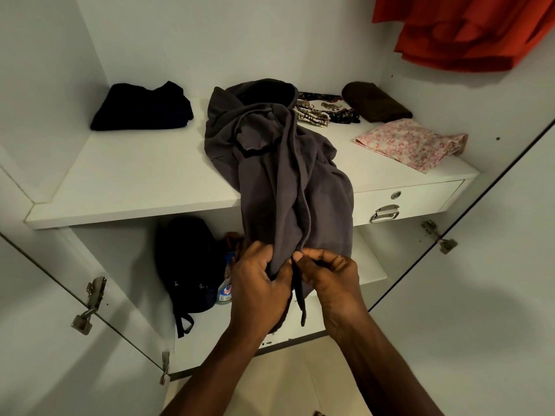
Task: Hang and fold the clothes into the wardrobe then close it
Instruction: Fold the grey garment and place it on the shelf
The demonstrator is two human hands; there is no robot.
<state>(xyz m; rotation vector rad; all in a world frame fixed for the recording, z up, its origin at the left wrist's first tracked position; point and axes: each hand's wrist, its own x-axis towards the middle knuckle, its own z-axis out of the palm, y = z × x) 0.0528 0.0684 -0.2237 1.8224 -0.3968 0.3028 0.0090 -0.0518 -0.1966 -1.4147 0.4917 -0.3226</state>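
Far left on the shelf: folded dark garment. Below it, black bag with a spray bottle beside. Centre: grey garment lies on the shelf, near end draped over the edge. Left hand grips that hanging end, fingers curled round the cloth; right hand pinches its edge just beside. Right: patterned cloth, brown fold, pink floral piece, drawer beneath. Red garment hangs far right.

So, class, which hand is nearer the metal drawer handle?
Right. The right hand is below-left of the drawer handle, pinching the grey garment; the left hand grips it farther left.
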